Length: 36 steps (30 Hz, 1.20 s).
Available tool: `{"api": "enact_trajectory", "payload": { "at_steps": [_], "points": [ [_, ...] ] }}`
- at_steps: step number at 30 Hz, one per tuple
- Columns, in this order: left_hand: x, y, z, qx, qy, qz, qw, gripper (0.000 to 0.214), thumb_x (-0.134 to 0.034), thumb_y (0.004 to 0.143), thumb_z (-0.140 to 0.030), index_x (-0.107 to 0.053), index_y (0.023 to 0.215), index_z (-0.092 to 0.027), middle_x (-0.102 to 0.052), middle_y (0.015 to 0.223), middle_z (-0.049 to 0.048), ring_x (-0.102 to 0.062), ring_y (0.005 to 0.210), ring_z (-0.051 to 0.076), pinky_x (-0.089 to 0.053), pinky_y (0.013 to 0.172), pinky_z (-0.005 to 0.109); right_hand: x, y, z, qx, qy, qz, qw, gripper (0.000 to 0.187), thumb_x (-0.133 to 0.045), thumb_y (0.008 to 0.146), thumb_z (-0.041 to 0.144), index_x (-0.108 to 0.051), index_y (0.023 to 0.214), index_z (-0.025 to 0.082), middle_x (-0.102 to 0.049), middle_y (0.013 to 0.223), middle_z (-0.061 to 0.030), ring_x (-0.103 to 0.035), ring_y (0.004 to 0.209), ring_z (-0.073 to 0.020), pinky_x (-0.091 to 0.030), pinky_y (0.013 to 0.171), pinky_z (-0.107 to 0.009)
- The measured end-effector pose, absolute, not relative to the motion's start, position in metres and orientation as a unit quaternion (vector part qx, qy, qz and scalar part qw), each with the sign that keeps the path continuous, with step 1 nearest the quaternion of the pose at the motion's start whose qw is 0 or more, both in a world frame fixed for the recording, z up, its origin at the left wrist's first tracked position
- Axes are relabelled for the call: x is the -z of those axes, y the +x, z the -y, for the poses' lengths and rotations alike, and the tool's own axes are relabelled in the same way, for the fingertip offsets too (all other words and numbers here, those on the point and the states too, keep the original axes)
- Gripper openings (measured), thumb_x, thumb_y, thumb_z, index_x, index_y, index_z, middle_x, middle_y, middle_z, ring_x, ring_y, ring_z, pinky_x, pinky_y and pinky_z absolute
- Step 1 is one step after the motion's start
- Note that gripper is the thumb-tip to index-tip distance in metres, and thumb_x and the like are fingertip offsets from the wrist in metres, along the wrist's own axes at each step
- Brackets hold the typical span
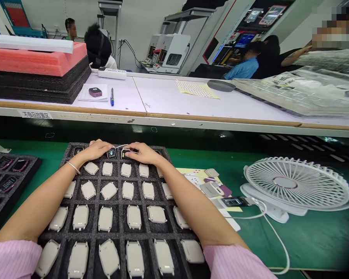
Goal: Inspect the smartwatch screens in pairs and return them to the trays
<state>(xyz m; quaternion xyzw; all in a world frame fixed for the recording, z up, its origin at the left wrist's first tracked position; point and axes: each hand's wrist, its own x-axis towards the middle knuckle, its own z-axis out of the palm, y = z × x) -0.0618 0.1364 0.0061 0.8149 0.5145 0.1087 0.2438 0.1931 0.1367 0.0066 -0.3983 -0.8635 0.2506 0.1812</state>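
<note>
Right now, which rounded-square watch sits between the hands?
The dark-faced watch in the top row, between left hand and right hand; the watches below show white backs.

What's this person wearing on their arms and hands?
Pale pink, finely striped shirt sleeves end at the forearms: the left sleeve and the right sleeve. A thin pale bangle circles the left wrist. The left hand and right hand wear no gloves.

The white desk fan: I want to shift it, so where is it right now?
In the head view, the white desk fan stands at the right on the green mat, beside the papers and the black foam tray under the right hand.
</note>
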Motion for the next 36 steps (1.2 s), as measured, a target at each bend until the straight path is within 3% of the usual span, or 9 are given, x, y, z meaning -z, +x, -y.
{"api": "enact_trajectory", "payload": {
  "at_steps": [9, 14, 17, 21, 28, 33, 36],
  "points": [
    [-0.005, -0.061, -0.137, -0.130, 0.809, -0.515, 0.253, 0.051, -0.030, 0.097, -0.039, -0.071, 0.123, -0.025, -0.070, 0.129, 0.0007, -0.053, 0.115, 0.027, -0.029, 0.111, 0.044, -0.004, 0.192, -0.139, -0.240, -0.396, 0.866, 0.187, 0.039, -0.039, 0.099, 0.017, -0.075, 0.113, 0.017, -0.075, 0.118, -0.0083, -0.066, 0.110, -0.0245, -0.047, 0.099, -0.037],
    [-0.008, -0.061, -0.136, -0.153, 0.798, -0.519, 0.267, 0.039, -0.045, 0.092, -0.040, -0.076, 0.113, -0.029, -0.076, 0.116, 0.0006, -0.058, 0.113, 0.029, -0.030, 0.111, 0.048, -0.006, 0.187, -0.140, -0.247, -0.397, 0.865, 0.184, 0.030, -0.048, 0.097, 0.018, -0.076, 0.105, 0.018, -0.077, 0.109, -0.0085, -0.066, 0.104, -0.0252, -0.046, 0.099, -0.039],
    [-0.006, -0.060, -0.135, -0.185, 0.783, -0.525, 0.279, 0.035, -0.053, 0.088, -0.040, -0.078, 0.109, -0.028, -0.078, 0.109, 0.0016, -0.064, 0.109, 0.028, -0.037, 0.108, 0.044, -0.002, 0.186, -0.140, -0.263, -0.412, 0.849, 0.201, 0.026, -0.052, 0.095, 0.017, -0.077, 0.101, 0.018, -0.077, 0.105, -0.0082, -0.067, 0.102, -0.0241, -0.048, 0.097, -0.038],
    [0.001, -0.053, -0.136, -0.251, 0.749, -0.543, 0.286, 0.029, -0.060, 0.082, -0.035, -0.079, 0.099, -0.022, -0.079, 0.101, 0.0043, -0.071, 0.093, 0.025, -0.049, 0.095, 0.036, 0.008, 0.182, -0.142, -0.289, -0.454, 0.808, 0.240, 0.028, -0.053, 0.093, 0.015, -0.074, 0.111, 0.015, -0.078, 0.103, -0.0081, -0.071, 0.089, -0.0198, -0.055, 0.083, -0.033],
    [-0.039, -0.085, -0.117, -0.382, 0.678, -0.590, 0.214, 0.035, -0.058, 0.084, -0.039, -0.074, 0.105, -0.016, -0.077, 0.106, 0.0088, -0.069, 0.097, 0.025, -0.051, 0.090, 0.036, -0.010, 0.204, -0.129, -0.278, -0.490, 0.773, 0.291, 0.021, -0.059, 0.087, 0.017, -0.075, 0.100, 0.019, -0.078, 0.102, -0.0069, -0.072, 0.090, -0.0219, -0.056, 0.085, -0.036],
    [-0.054, -0.142, -0.060, -0.271, 0.706, -0.622, 0.203, 0.030, -0.059, 0.081, -0.045, -0.074, 0.086, -0.020, -0.078, 0.094, 0.0052, -0.069, 0.093, 0.027, -0.052, 0.087, 0.036, -0.012, 0.271, -0.089, -0.187, -0.523, 0.795, 0.242, 0.022, -0.057, 0.087, 0.028, -0.076, 0.097, 0.025, -0.079, 0.102, -0.0062, -0.073, 0.095, -0.0301, -0.055, 0.088, -0.043],
    [-0.044, -0.148, -0.039, -0.222, 0.709, -0.643, 0.185, 0.030, -0.053, 0.083, -0.043, -0.072, 0.090, -0.021, -0.077, 0.096, 0.0059, -0.068, 0.090, 0.026, -0.051, 0.085, 0.037, 0.001, 0.298, -0.065, -0.125, -0.558, 0.780, 0.254, 0.026, -0.051, 0.090, 0.031, -0.075, 0.099, 0.027, -0.078, 0.104, -0.0066, -0.073, 0.096, -0.0309, -0.057, 0.086, -0.044]
  ]
}}
